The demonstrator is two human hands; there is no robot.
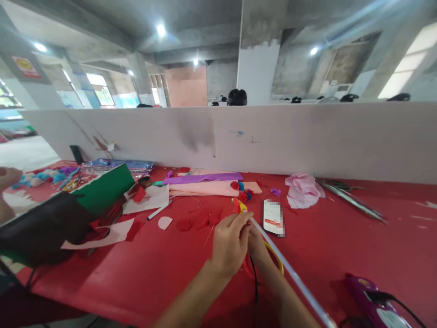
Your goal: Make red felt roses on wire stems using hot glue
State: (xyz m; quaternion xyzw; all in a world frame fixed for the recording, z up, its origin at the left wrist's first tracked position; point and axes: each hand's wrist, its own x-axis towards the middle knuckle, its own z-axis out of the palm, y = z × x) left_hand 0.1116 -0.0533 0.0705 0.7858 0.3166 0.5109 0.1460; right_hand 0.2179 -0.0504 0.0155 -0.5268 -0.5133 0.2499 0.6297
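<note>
My left hand (229, 243) and my right hand (255, 239) are close together over the middle of the table. A red and yellow glue gun (242, 206) shows just beyond the fingers; its grip is mostly hidden by my right hand, which is closed around it. A long, clear glue stick (290, 269) slants from my fingertips past my right forearm. The fingers of my left hand are pinched together at its upper end. A yellow loop (276, 257) shows behind my right wrist, and a black cord (256, 291) hangs between the forearms.
A phone (273, 217) lies right of the hands, near crumpled pink tissue (303, 190) and scissors (341, 184). Red and blue fabric flowers (243, 196) lie beyond. A purple device (372, 300) sits front right. Felt scraps (150, 200) and a dark bag (41, 228) are leftward.
</note>
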